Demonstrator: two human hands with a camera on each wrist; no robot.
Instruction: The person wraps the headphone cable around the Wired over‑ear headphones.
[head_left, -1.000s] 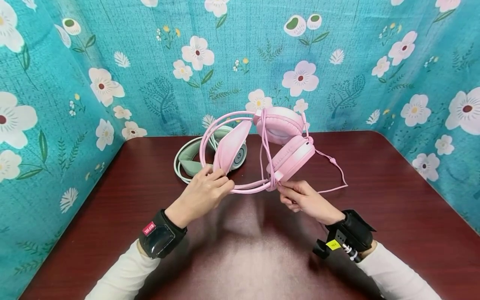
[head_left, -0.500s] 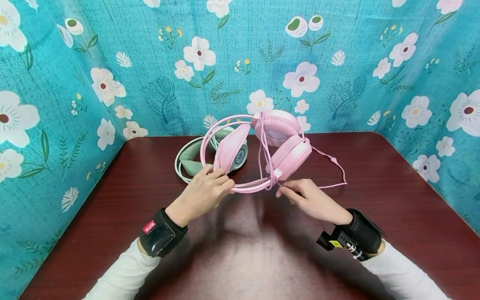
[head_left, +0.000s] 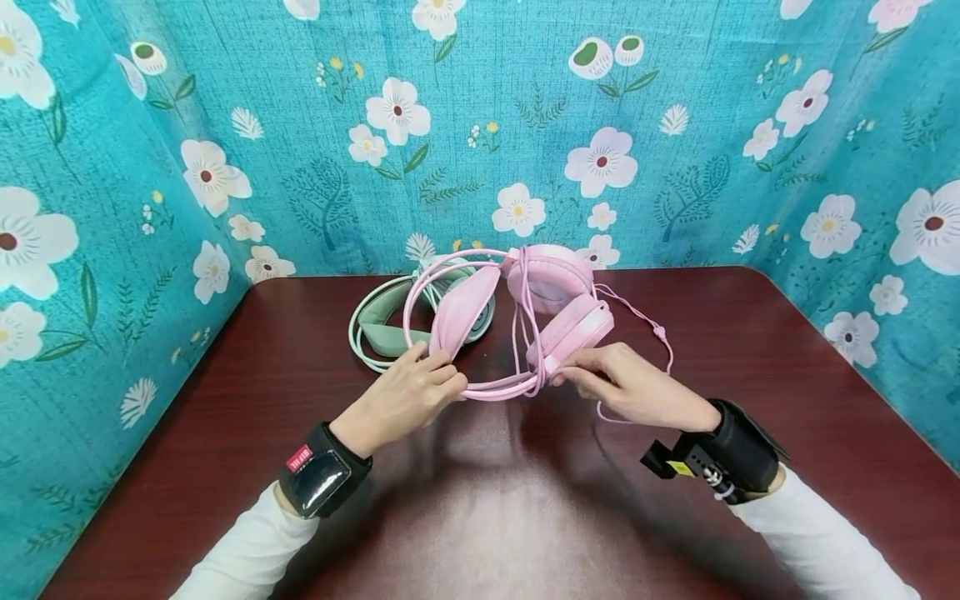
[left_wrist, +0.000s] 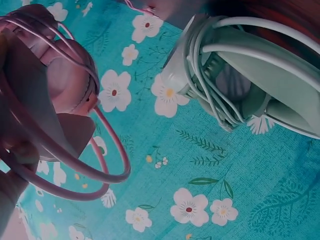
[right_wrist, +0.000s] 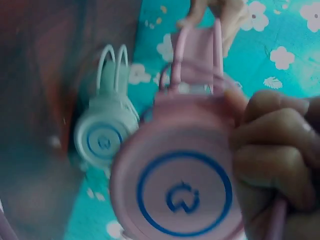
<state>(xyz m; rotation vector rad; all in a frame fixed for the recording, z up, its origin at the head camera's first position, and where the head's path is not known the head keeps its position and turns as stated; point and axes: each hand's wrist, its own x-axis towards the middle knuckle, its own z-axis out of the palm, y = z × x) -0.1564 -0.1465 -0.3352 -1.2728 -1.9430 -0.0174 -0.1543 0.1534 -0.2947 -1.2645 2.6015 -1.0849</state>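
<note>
Pink headphones [head_left: 572, 332] are held above the table, tilted, with their thin pink cable [head_left: 528, 312] looped around the ear cups. My left hand [head_left: 408, 387] grips the headband [head_left: 463, 310] at its near side. At the lower ear cup, my right hand [head_left: 633, 385] pinches the cable close to where the band joins the cup. In the right wrist view a stretch of cable [right_wrist: 278, 217] comes out of the curled fingers, beside the cup's outer face [right_wrist: 185, 197] with its blue ring. The rest of the cable hangs behind the ear cups.
Green headphones [head_left: 386, 337], their cable wrapped around them, lie on the dark red table [head_left: 495, 517] behind the left hand. A blue flowered curtain [head_left: 480, 125] encloses the back and sides.
The pink headphones' ear cups have come down toward the table. My right hand has shifted slightly right and up, and the hanging cable has swung left. The left hand stays nearly still.
</note>
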